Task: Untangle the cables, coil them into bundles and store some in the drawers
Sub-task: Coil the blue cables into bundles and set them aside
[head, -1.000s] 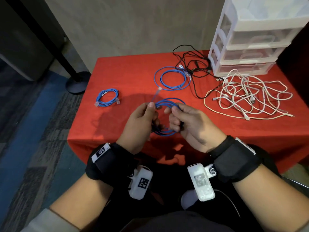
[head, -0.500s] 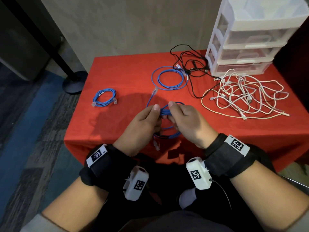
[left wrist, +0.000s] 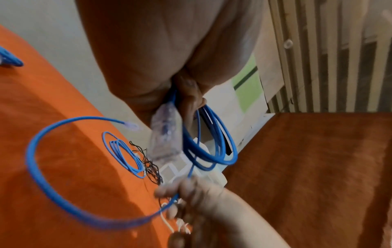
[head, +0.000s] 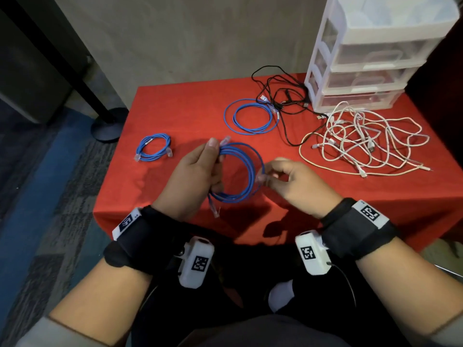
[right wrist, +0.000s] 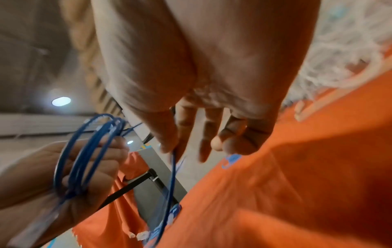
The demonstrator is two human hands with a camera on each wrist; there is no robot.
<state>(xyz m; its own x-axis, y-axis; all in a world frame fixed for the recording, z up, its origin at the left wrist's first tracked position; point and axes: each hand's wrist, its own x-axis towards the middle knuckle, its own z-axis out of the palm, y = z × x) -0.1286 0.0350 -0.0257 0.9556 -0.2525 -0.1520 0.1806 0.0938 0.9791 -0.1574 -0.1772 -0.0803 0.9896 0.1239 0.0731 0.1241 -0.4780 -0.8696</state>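
I hold a blue network cable coiled in several loops above the near edge of the red table. My left hand grips the coil's left side, thumb up, with one clear plug hanging below the fist. My right hand pinches one strand on the coil's right side between thumb and forefinger, the other fingers spread. A small bundled blue cable lies at the left. A loose blue coil lies farther back.
A tangle of black cables lies at the back, against a white plastic drawer unit whose drawers are closed. A big tangle of white cables covers the right side. A black stand base sits on the floor left of the table.
The hands, close together a second ago, have drawn apart. The blue coil has widened into a large ring between them, and the right hand has slid out to its right side.
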